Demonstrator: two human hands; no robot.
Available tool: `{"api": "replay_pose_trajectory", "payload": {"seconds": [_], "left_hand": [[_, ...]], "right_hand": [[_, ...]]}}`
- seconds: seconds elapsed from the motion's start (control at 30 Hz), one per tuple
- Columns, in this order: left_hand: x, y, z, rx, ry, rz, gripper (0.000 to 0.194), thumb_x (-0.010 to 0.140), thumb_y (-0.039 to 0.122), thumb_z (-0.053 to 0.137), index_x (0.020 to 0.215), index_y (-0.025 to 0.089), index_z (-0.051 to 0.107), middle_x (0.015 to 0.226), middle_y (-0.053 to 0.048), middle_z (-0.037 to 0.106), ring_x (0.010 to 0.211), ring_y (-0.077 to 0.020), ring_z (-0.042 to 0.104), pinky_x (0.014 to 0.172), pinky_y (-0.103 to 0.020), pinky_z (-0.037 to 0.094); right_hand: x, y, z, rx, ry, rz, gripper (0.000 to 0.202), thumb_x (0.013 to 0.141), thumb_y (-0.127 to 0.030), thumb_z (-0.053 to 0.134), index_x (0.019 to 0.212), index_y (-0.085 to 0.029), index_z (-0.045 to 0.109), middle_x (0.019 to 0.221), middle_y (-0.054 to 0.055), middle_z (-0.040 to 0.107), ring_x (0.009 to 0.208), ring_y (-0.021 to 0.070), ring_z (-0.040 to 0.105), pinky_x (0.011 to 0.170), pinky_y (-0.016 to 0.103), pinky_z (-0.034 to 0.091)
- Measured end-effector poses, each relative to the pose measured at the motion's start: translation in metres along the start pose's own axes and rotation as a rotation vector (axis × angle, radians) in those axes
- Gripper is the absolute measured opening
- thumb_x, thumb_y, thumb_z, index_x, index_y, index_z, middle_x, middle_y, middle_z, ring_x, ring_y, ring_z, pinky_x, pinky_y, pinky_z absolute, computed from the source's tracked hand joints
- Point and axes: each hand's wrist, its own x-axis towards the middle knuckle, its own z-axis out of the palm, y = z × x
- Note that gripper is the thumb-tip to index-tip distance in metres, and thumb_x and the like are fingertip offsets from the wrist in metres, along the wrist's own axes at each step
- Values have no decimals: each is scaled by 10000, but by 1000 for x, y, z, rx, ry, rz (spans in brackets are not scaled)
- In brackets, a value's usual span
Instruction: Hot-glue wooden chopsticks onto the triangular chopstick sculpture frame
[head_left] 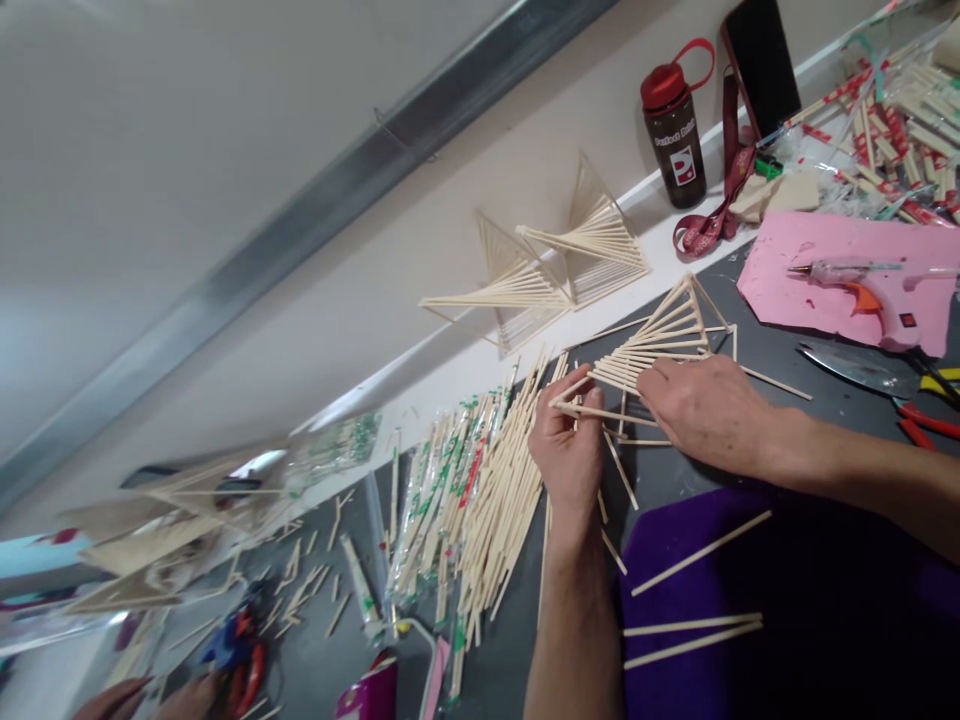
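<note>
A fan-shaped frame of thin wooden sticks [652,335] is between my two hands, above the grey table [675,480]. My left hand [566,450] is closed on the frame's left corner, thumb and fingers round the sticks. At the frame's lower right edge, my right hand [697,410] has its fingers pressed together on the sticks. A pile of bare sticks [502,500] lies just left of my left hand. Three loose sticks, one of them apart [701,553], rest on dark purple cloth [652,540] below my hands.
Two finished-looking stick frames [532,270] stand by the wall. A bottle [675,140] and phone [761,70] are behind. Right: glue gun [877,290] on pink sheet [787,250], pliers [862,368]. Left: wrapped sticks [442,480], cut pieces, another person's hand [187,697] near blue-red pliers [232,640].
</note>
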Motion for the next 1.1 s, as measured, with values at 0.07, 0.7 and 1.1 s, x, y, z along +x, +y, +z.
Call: {"api": "replay_pose_trajectory", "payload": {"seconds": [0.07,0.7,1.1], "left_hand": [[0,0,0,-4,2,0,255,819,312,670,1045,202,713,1079,-68,706,1033,-183,652,944,-331,493],[2,-1,-4,176,-26,124,241,871,332,606,1060,226,710,1084,-58,713,1054,-184,648,954,-346,487],[2,4,-4,197,-32,119,223,863,316,610,1039,222,711,1081,-54,716,1032,-185,657,941,-341,489]], "right_hand": [[0,0,0,2,3,-2,265,935,-97,377,1031,-122,622,990,136,697,832,230,673,616,292,443],[1,2,2,27,6,-25,299,912,-65,384,1045,-123,646,1023,132,702,871,251,686,625,310,458],[2,2,2,33,-1,-30,321,918,-64,376,1061,-124,657,1037,137,708,862,234,680,637,304,447]]}}
